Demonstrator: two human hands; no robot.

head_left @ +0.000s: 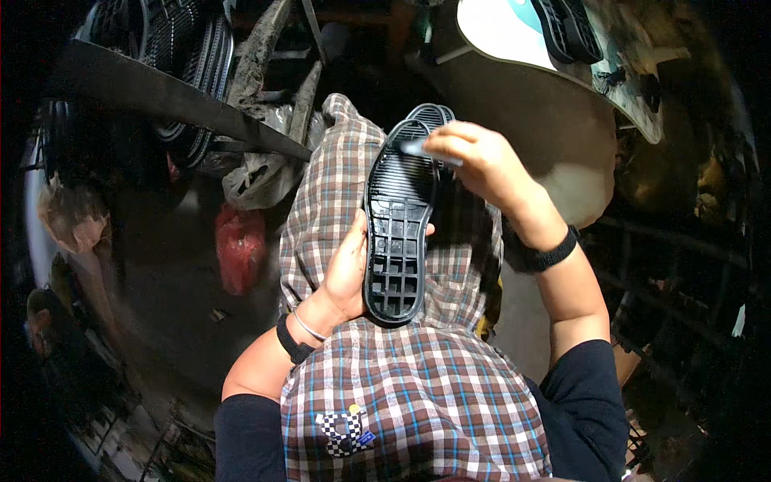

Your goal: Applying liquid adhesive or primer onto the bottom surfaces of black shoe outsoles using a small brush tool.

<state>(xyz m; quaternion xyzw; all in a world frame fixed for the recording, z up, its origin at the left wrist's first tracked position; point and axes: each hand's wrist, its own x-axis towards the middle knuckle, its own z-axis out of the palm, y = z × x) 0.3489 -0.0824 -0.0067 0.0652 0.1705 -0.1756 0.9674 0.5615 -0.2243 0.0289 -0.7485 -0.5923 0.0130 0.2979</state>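
A black shoe sole (397, 229), ridged toward the toe and with a grid of hollows toward the heel, lies tilted upright over my lap. My left hand (347, 273) is closed around its left edge and underside, with fingertips showing at the right edge. Behind its toe peeks the rounded end of a second black sole (434, 112). My right hand (479, 163) is over the toe end, its fingers pinched on a small pale piece (414, 148) against the ridged surface. That piece is blurred, so its kind is unclear. A plaid apron (418, 386) covers my lap.
At the upper right stands a white-topped table (506, 32) bearing more black soles (572, 32). Several soles (189, 76) hang or stack at the upper left beside a dark bar (181, 96). A red plastic bag (240, 251) and a greyish plastic bag (261, 181) are left of my legs.
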